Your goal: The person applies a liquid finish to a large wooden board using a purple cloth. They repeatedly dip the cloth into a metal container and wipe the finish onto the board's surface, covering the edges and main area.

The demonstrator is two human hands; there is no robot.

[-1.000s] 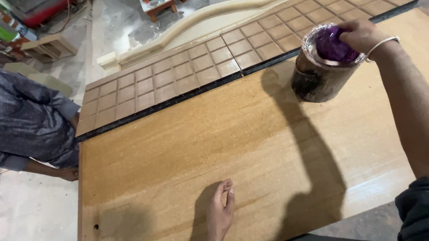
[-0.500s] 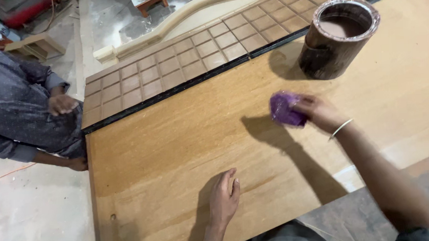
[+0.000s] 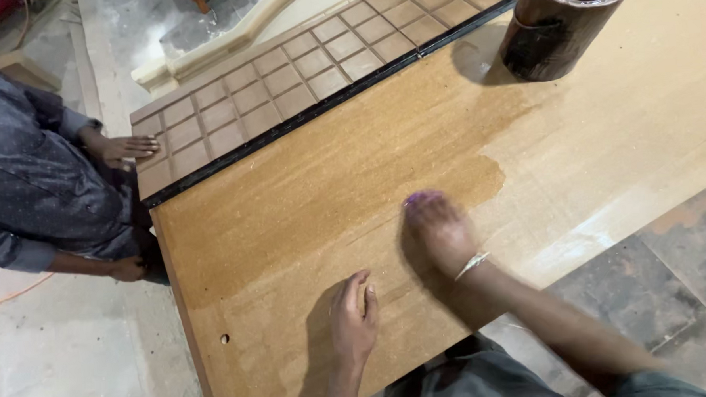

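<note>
A purple cloth [image 3: 416, 198] (mostly hidden) lies mid-panel under the right hand [image 3: 438, 233], which presses it onto the wooden panel [image 3: 305, 193]. The left hand [image 3: 354, 321] rests flat and empty near the near edge. A dark can [image 3: 564, 24] stands at the far right corner.

one wooden board [image 3: 290, 217], one dark can [image 3: 563, 22], one purple cloth [image 3: 416, 199], four hands, two people
</note>
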